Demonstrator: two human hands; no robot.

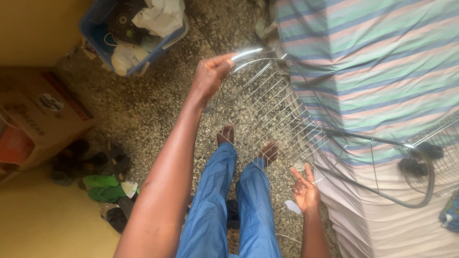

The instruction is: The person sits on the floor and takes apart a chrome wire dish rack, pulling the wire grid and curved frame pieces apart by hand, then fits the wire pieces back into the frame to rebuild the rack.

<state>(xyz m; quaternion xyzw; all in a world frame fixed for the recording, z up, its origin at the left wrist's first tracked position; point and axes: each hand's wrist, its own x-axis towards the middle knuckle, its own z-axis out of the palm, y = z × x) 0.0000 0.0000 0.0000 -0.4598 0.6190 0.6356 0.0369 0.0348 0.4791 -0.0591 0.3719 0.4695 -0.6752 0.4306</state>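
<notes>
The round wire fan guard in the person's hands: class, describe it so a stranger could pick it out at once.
Start at the striped bed on the right. Beside it, over the speckled floor, the left hand grips the round silver wire fan guard by its rim. Its thin radiating spokes set it apart.

Speckled floor [153, 105] bears a blue crate [95, 28] (full), cardboard box [33, 119], shoes [81, 162].

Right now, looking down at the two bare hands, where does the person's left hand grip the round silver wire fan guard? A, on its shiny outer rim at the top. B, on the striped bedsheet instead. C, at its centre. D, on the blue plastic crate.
A: the left hand closes its fingers on the curved outer rim of the round silver wire fan guard, while the right hand is open at its lower edge.
</notes>
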